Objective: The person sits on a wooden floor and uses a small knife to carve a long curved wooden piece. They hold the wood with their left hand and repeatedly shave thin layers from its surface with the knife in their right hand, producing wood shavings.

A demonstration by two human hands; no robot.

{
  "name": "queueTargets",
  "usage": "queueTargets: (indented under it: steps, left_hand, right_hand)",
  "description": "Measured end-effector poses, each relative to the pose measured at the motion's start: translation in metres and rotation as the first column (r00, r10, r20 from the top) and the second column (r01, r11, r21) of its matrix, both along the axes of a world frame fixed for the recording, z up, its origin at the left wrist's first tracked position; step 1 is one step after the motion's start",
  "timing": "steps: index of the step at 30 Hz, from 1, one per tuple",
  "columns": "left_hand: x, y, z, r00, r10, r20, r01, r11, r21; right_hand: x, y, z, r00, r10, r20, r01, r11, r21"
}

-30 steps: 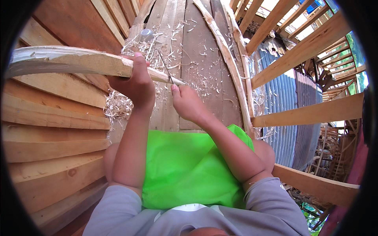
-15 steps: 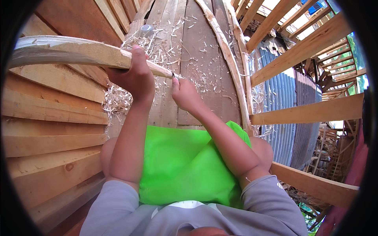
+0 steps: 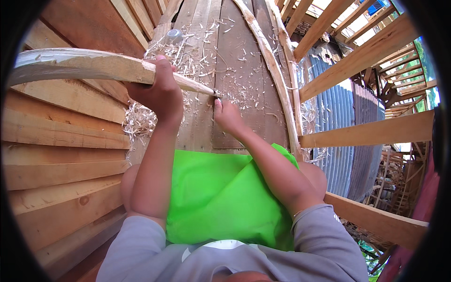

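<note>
A long, pale, peeled wooden pole [image 3: 101, 65] slants across in front of me, thick at the left and tapering to a tip at the centre. My left hand [image 3: 162, 97] is closed around it, thumb on top. At the tapered tip, my right hand [image 3: 229, 116] is closed on a small knife [image 3: 216, 93]. Only a bit of dark blade shows, at the tip of the pole; my fingers hide the handle. A bright green cloth [image 3: 221, 188] lies over my lap, below both forearms.
Curly wood shavings [image 3: 141, 117] are heaped at the left and scattered over the plank floor [image 3: 237, 51]. A small clear cup [image 3: 174, 35] stands among them. Two peeled poles [image 3: 270, 56] lie along the right edge, beside wooden rails [image 3: 366, 132]. Stacked boards [image 3: 66, 155] line the left.
My right hand and the knife have slid rightward and slightly down, out to the pole's tip. The pole has dipped a little at its left end; my left hand keeps its grip.
</note>
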State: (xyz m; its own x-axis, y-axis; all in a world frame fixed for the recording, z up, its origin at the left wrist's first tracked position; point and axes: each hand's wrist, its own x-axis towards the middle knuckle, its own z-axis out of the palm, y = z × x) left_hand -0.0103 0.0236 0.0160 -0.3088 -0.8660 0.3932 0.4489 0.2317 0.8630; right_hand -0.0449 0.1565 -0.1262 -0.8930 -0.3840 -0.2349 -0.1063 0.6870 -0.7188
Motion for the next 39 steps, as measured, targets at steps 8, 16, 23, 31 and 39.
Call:
queueTargets:
  steps: [8, 16, 23, 31, 39]
  left_hand:
    - [0.003, -0.006, -0.002, 1.000, 0.028, 0.000, -0.028, 1.000, 0.002]
    - [0.003, 0.001, 0.000, 1.000, -0.012, 0.005, 0.012, 1.000, -0.012]
    - [0.002, -0.004, -0.002, 1.000, 0.005, -0.016, -0.006, 1.000, -0.009]
    - [-0.001, -0.002, -0.001, 1.000, -0.004, -0.023, 0.004, 1.000, -0.004]
    - [-0.001, 0.002, 0.000, 0.999, -0.015, -0.036, 0.015, 1.000, 0.009]
  right_hand:
    - [0.012, -0.020, 0.058, 0.995, 0.098, -0.016, -0.099, 0.986, -0.137]
    - [-0.008, -0.005, 0.000, 0.993, -0.001, 0.116, -0.003, 0.999, 0.034]
    - [0.006, -0.014, 0.038, 0.994, 0.021, 0.103, -0.011, 0.995, -0.098]
    - [-0.011, -0.008, 0.016, 0.995, 0.041, 0.086, -0.045, 0.998, 0.046]
    - [-0.013, 0.000, -0.006, 0.993, -0.008, 0.120, -0.001, 0.997, 0.072]
